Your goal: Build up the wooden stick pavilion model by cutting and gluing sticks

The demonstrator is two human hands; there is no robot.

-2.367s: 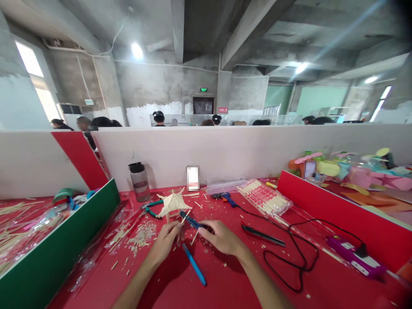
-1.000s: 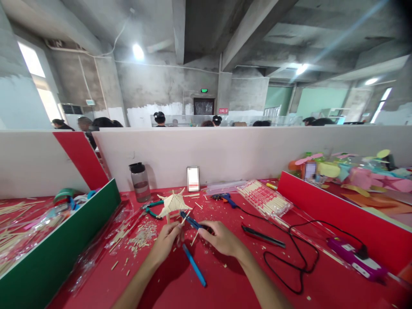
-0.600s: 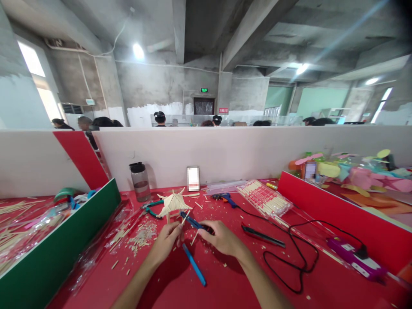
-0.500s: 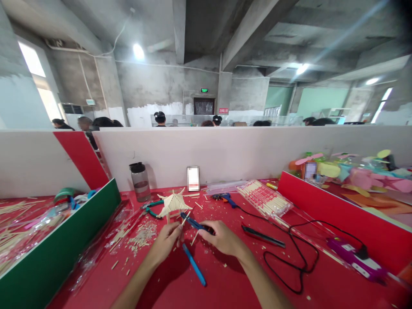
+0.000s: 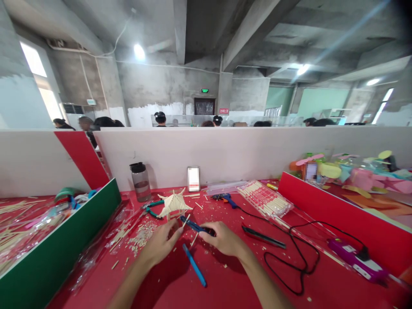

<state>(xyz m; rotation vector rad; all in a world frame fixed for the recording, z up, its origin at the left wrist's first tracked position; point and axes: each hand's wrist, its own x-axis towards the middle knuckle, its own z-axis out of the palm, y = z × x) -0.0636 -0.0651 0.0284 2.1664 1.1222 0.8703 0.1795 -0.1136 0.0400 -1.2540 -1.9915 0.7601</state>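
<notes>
My left hand (image 5: 165, 240) is closed, thumb and fingers pinching a short thin wooden stick (image 5: 186, 220). The stick stands slanted against the front of a slim blue-and-black hand tool (image 5: 193, 225), whose exact kind I cannot make out. My right hand (image 5: 220, 238) is wrapped round the tool's rear end. Just beyond both hands, a small pavilion-like model roof made of sticks (image 5: 175, 202) stands on thin legs. Below the hands lies a blue pen (image 5: 195, 265). Another loose stick (image 5: 194, 239) rests between the hands.
Green-handled pliers (image 5: 153, 210) and stick offcuts (image 5: 141, 236) lie left. A glue gun (image 5: 227, 198), bagged sticks (image 5: 265, 199), a black utility knife (image 5: 264, 236) and a corded purple power strip (image 5: 355, 259) lie right. A bottle (image 5: 140, 182) stands by the white partition (image 5: 244, 154).
My left hand has shifted slightly back and left, its fingers more spread from the thumb. The stick appears shorter above the tool. My right hand and the tool have barely moved.
</notes>
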